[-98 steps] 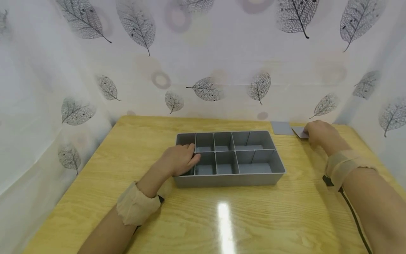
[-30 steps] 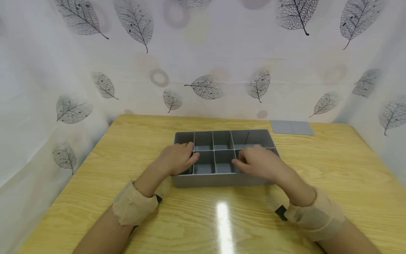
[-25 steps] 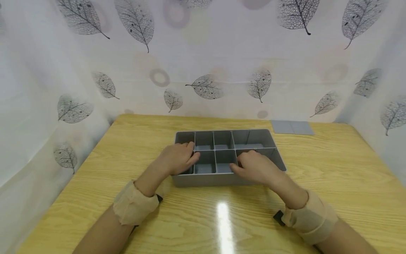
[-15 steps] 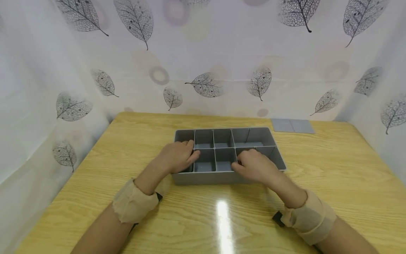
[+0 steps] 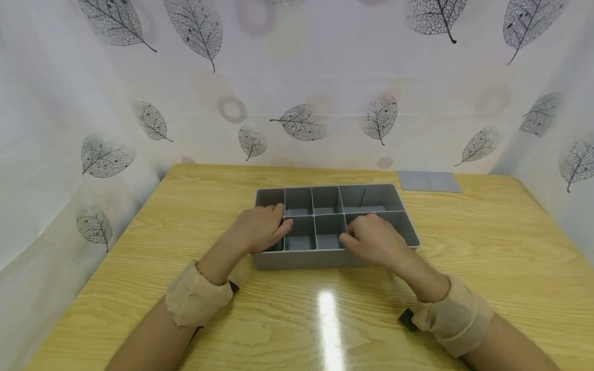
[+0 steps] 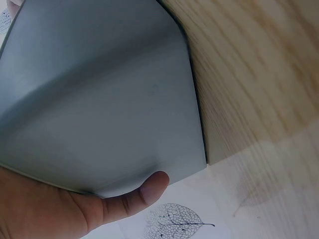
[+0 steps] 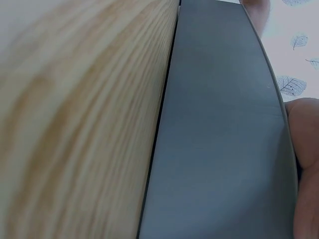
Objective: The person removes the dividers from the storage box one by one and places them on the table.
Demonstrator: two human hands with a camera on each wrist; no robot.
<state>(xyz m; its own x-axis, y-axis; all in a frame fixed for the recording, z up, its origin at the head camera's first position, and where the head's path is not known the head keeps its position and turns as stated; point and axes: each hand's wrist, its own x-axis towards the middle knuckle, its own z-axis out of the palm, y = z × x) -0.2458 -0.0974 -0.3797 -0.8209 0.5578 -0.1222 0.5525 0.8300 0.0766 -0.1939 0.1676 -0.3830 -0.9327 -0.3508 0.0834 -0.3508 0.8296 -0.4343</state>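
Note:
A grey plastic organizer box [image 5: 297,260] with several compartments stands on the table. My left hand [image 5: 257,229] grips its left end, fingers reaching over the rim into the compartments; in the left wrist view the thumb [image 6: 152,189] lies over the edge. My right hand [image 5: 376,239] reaches into the large front compartment, thumb and fingers on either side of the divider [image 5: 345,225] at its left, seemingly pinching it. Its fingertips are hidden inside the box. The right wrist view shows mainly the box's outer wall [image 7: 219,124], with part of the right hand [image 7: 306,139] above the rim.
Two flat grey plates [image 5: 414,181] [image 5: 443,182] lie side by side at the table's back right. Wood-grain table [image 5: 162,206] surrounds the box. A leaf-printed curtain [image 5: 343,77] hangs behind and along the sides.
The right hand set a grey plate beside the other at the back, then moved left and forward to the box, into the front compartment. The left hand has stayed on the left end.

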